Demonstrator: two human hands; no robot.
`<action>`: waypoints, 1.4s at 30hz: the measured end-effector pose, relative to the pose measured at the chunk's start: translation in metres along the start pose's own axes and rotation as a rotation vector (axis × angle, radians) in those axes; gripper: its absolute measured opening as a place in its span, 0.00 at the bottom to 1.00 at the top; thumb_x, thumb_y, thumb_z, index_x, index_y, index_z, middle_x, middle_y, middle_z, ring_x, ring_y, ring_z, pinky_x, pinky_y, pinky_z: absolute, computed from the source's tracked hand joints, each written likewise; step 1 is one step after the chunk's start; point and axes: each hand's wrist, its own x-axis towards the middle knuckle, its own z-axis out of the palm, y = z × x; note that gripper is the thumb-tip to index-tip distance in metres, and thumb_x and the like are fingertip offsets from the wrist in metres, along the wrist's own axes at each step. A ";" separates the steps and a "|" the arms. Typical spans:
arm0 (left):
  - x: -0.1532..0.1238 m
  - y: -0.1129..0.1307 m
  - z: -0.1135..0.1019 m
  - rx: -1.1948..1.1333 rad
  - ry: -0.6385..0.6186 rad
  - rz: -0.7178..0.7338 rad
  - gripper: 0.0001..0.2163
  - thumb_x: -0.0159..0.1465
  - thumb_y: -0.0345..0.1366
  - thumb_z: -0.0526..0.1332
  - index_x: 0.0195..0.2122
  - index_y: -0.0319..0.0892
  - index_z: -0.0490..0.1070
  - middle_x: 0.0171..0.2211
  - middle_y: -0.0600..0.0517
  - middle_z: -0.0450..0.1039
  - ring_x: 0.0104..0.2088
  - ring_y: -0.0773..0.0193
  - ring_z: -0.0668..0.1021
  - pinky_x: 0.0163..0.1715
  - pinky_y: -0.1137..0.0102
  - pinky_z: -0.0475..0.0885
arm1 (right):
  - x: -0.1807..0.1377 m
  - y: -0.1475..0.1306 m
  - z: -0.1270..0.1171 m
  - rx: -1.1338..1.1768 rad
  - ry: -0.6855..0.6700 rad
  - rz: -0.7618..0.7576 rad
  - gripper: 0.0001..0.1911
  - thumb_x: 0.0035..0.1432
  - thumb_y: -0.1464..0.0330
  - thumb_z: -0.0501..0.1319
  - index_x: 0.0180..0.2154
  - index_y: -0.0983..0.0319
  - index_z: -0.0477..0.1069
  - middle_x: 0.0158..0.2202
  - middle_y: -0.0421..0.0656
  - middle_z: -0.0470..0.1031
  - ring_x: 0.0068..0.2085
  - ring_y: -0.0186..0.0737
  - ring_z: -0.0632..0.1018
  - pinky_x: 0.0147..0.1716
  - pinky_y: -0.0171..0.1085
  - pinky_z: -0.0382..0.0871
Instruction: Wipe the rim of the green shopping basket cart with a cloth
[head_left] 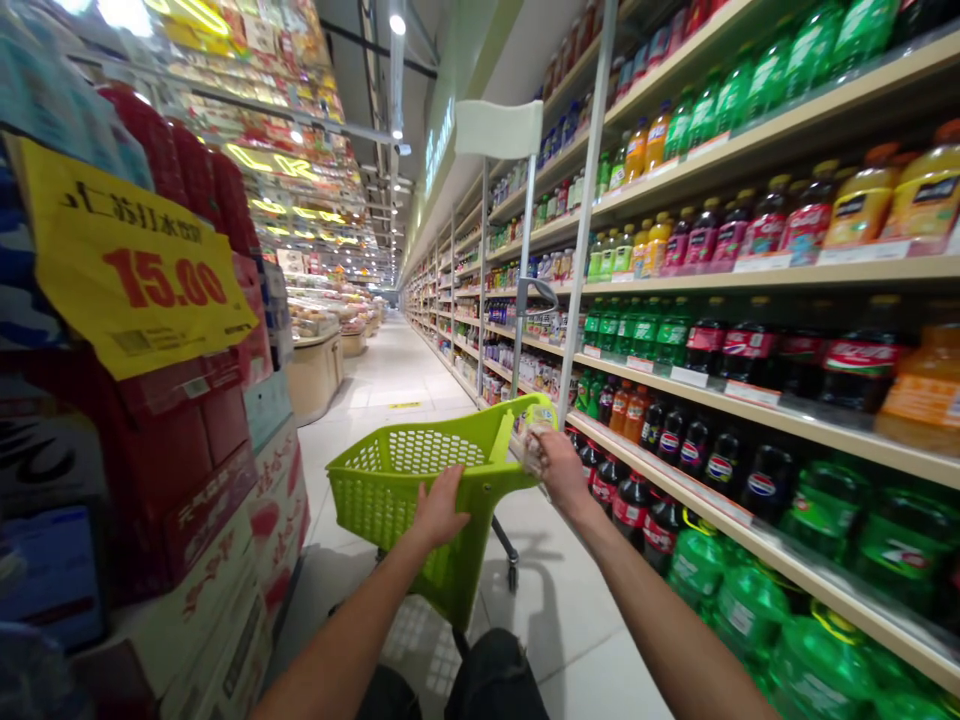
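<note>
A lime-green plastic shopping cart (pixel 420 490) stands in front of me, its perforated basket pointing left and its handle end on the right. My left hand (pixel 441 510) lies at the near rim of the basket, its fingers over the edge and the thumb apart. By the handle (pixel 551 404), my right hand (pixel 562 468) is closed on a small crinkled clear plastic thing (pixel 534 448). What is inside the plastic I cannot make out. My right fingers are partly hidden behind it. The part of the basket floor facing me is hidden by its side wall.
Drink shelves (pixel 750 395) with many bottles line the right side. Large green bottles (pixel 817 660) stand low beside my right arm. Stacked cartons (pixel 225 560) with a yellow price sign (pixel 135 265) rise close on the left. A tiled aisle (pixel 397 370) runs ahead past display counters (pixel 315 370).
</note>
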 end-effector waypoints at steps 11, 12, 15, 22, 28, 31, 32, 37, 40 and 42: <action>-0.005 0.049 0.010 -1.267 0.122 -0.053 0.17 0.54 0.44 0.57 0.41 0.39 0.68 0.42 0.45 0.73 0.42 0.59 0.74 0.41 0.65 0.68 | -0.026 -0.045 0.026 0.838 0.120 0.566 0.19 0.54 0.63 0.52 0.45 0.65 0.67 0.41 0.47 0.74 0.43 0.44 0.75 0.46 0.46 0.68; -0.007 0.053 0.009 -1.424 0.053 -0.061 0.18 0.52 0.45 0.58 0.40 0.39 0.68 0.38 0.47 0.74 0.36 0.61 0.76 0.36 0.68 0.69 | -0.028 -0.047 0.025 0.838 0.102 0.586 0.19 0.53 0.62 0.53 0.44 0.65 0.68 0.43 0.48 0.74 0.45 0.45 0.74 0.48 0.47 0.66; -0.009 0.057 0.010 -1.637 -0.021 -0.093 0.16 0.44 0.38 0.64 0.34 0.38 0.69 0.30 0.51 0.74 0.27 0.69 0.73 0.28 0.74 0.68 | -0.043 -0.045 0.021 0.583 0.072 0.446 0.17 0.49 0.65 0.57 0.42 0.64 0.69 0.53 0.49 0.65 0.56 0.48 0.63 0.57 0.48 0.53; -0.012 0.063 0.024 -1.490 -0.193 -0.183 0.08 0.47 0.34 0.59 0.29 0.38 0.70 0.21 0.54 0.70 0.22 0.69 0.72 0.24 0.72 0.67 | -0.091 -0.023 0.016 0.240 -0.196 -0.052 0.30 0.51 0.73 0.54 0.57 0.62 0.55 0.60 0.49 0.54 0.61 0.43 0.55 0.57 0.45 0.56; 0.011 0.026 0.010 -0.663 0.059 -0.135 0.20 0.55 0.32 0.55 0.50 0.40 0.63 0.55 0.45 0.62 0.57 0.57 0.62 0.55 0.60 0.57 | -0.048 0.036 -0.024 -0.112 0.258 0.047 0.18 0.57 0.72 0.49 0.49 0.62 0.65 0.55 0.49 0.63 0.58 0.44 0.61 0.57 0.51 0.53; 0.016 -0.011 0.014 -0.154 0.009 -0.136 0.30 0.52 0.28 0.55 0.58 0.39 0.52 0.62 0.44 0.46 0.62 0.54 0.51 0.58 0.50 0.44 | -0.064 0.040 -0.001 -0.150 0.141 -0.042 0.15 0.58 0.73 0.49 0.44 0.62 0.69 0.54 0.50 0.65 0.58 0.44 0.61 0.56 0.51 0.56; 0.016 -0.020 0.016 -0.008 -0.020 -0.106 0.32 0.51 0.28 0.55 0.59 0.40 0.49 0.63 0.44 0.44 0.62 0.53 0.50 0.57 0.47 0.42 | -0.078 0.038 0.013 -0.133 0.042 -0.105 0.14 0.58 0.74 0.49 0.42 0.62 0.70 0.52 0.49 0.67 0.58 0.43 0.62 0.54 0.50 0.59; 0.021 -0.043 0.012 0.223 -0.069 -0.004 0.32 0.52 0.29 0.53 0.59 0.41 0.48 0.62 0.46 0.46 0.62 0.55 0.51 0.57 0.49 0.45 | -0.108 0.039 0.040 -0.093 -0.081 -0.203 0.15 0.58 0.74 0.49 0.43 0.59 0.70 0.49 0.47 0.71 0.55 0.41 0.66 0.51 0.48 0.64; 0.028 -0.051 0.008 0.231 -0.106 -0.030 0.32 0.53 0.30 0.53 0.60 0.39 0.46 0.63 0.44 0.44 0.62 0.56 0.49 0.57 0.49 0.45 | -0.070 0.056 0.011 -0.155 0.212 -0.025 0.17 0.57 0.74 0.49 0.47 0.63 0.68 0.55 0.51 0.64 0.60 0.44 0.57 0.57 0.53 0.53; 0.030 -0.057 0.010 0.244 -0.133 -0.041 0.33 0.52 0.31 0.53 0.60 0.39 0.44 0.63 0.43 0.42 0.62 0.56 0.48 0.57 0.49 0.44 | -0.051 0.061 0.004 -0.193 0.278 0.049 0.18 0.57 0.75 0.48 0.47 0.64 0.67 0.56 0.51 0.62 0.61 0.44 0.54 0.57 0.54 0.51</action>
